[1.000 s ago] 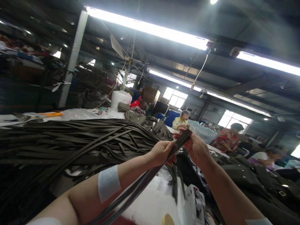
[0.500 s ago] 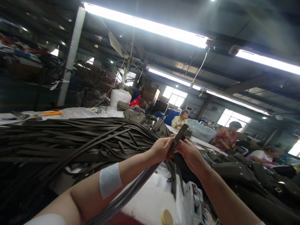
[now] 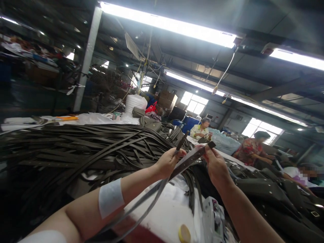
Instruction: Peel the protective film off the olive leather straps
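The left hand point(image 3: 168, 164) is closed around a narrow dark brown, leather-like strap point(image 3: 182, 141), whose end pokes up above the fingers, nearly edge-on. The right hand point(image 3: 217, 166) pinches the squared end of a second flat, dark brown strap point(image 3: 189, 161), marked with small pale dots, between thumb and fingers. This second strap slants down from the right hand to pass close by the left; whether the left fingers also touch it is hidden. Two lengths hang below the hands towards the lower left, and it cannot be told whether they belong to one piece or two.

The step in hand appears to be parting the two ends, since they stand apart with a gap between. The next move seems to call for a firm pinch at the right-hand tip and a left grip loose enough to let the lengths slide without twisting.

Left of the left hand lies a broad heap of dark brown straps point(image 3: 101, 148). Below the hands is the white-topped bench point(image 3: 167, 206), bearing a round yellow roll point(image 3: 184, 233); a pale grey boxy device point(image 3: 212, 216) stands below the right hand.
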Action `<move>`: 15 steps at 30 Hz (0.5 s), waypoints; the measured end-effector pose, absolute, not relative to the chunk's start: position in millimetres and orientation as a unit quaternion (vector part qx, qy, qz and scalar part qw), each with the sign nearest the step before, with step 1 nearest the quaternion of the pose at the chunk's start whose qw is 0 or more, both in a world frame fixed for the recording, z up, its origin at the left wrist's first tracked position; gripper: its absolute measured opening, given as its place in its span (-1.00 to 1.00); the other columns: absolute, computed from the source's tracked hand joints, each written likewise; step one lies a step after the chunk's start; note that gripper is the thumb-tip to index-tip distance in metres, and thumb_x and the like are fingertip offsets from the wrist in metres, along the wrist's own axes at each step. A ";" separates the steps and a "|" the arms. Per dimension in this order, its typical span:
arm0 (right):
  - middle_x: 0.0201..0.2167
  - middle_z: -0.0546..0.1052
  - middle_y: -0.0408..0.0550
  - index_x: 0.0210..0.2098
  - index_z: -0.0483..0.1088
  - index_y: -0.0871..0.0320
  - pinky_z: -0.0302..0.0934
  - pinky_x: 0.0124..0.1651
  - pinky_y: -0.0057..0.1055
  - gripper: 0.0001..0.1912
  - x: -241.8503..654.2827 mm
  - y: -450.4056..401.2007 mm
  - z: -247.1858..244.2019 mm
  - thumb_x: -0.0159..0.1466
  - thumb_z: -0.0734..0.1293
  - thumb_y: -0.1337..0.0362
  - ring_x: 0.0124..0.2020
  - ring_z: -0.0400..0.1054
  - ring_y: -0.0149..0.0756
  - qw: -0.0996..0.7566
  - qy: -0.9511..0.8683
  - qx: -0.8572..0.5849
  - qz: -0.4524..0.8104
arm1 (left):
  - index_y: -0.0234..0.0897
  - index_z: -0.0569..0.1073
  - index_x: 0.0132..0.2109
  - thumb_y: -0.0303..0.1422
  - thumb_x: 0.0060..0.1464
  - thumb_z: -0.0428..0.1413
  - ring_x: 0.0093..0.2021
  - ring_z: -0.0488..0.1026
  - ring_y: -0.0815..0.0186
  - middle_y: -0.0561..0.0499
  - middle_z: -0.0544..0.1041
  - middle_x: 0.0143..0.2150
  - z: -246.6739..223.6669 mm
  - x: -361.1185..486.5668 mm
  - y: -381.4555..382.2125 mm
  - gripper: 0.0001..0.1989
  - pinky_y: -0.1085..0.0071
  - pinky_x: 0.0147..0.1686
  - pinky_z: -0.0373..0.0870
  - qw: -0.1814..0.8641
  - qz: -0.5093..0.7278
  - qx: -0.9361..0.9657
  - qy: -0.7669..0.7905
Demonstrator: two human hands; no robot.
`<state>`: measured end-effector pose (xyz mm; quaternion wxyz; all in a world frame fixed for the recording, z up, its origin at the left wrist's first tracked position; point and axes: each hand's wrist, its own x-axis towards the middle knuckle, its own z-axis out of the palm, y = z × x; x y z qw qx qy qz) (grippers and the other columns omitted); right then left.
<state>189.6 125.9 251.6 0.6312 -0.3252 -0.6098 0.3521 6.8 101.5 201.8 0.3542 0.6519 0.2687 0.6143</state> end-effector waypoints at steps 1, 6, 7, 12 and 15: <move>-0.36 0.63 -0.06 -0.26 0.56 0.14 0.27 0.04 -0.18 -0.56 190.1 128.5 253.7 0.09 0.45 -0.10 -0.19 0.48 -0.13 0.643 -0.598 -0.327 0.350 | -0.34 0.49 -0.24 0.13 0.18 -0.05 -0.23 0.47 0.26 -0.13 0.53 -0.15 202.1 0.5 99.4 -0.43 0.41 -0.23 0.38 0.326 0.635 0.646 0.272; -0.36 0.63 -0.04 -0.32 0.56 0.14 0.30 0.02 -0.15 -0.61 177.7 125.6 264.1 0.08 0.47 -0.06 -0.15 0.49 -0.08 0.612 -0.618 -0.305 0.389 | -0.34 0.51 -0.24 0.12 0.12 0.06 -0.47 0.46 0.40 -0.08 0.53 -0.24 199.2 -14.2 86.2 -0.46 0.49 -0.46 0.32 0.509 0.443 0.697 0.242; -0.33 0.63 -0.03 -0.31 0.56 0.14 0.30 0.03 -0.17 -0.62 172.6 121.2 264.3 0.10 0.47 -0.05 -0.12 0.48 -0.09 0.597 -0.624 -0.291 0.412 | -0.35 0.52 -0.26 0.12 0.08 0.10 -0.47 0.48 0.39 -0.06 0.53 -0.30 198.7 -14.3 82.9 -0.46 0.49 -0.45 0.34 0.549 0.402 0.697 0.226; -0.15 0.61 0.00 -0.03 0.48 0.06 0.37 -0.08 -0.22 -0.43 140.7 91.4 234.9 0.20 0.31 -0.22 -0.10 0.48 -0.14 0.412 -0.607 -0.211 0.646 | -0.40 0.56 -0.26 0.04 0.04 0.20 -0.33 0.55 0.26 -0.12 0.57 -0.35 209.2 -23.0 67.3 -0.50 0.38 -0.19 0.45 0.652 0.415 0.621 0.131; -0.30 0.62 0.05 -0.04 0.45 0.18 0.39 -0.32 -0.37 -0.46 132.0 77.2 201.3 0.15 0.43 -0.07 -0.35 0.52 -0.24 0.240 -0.604 -0.193 0.735 | -0.45 0.56 -0.23 -0.14 0.15 0.18 -0.27 0.57 0.22 -0.16 0.58 -0.29 222.2 -48.8 74.1 -0.63 0.34 -0.15 0.48 0.659 0.495 0.552 0.122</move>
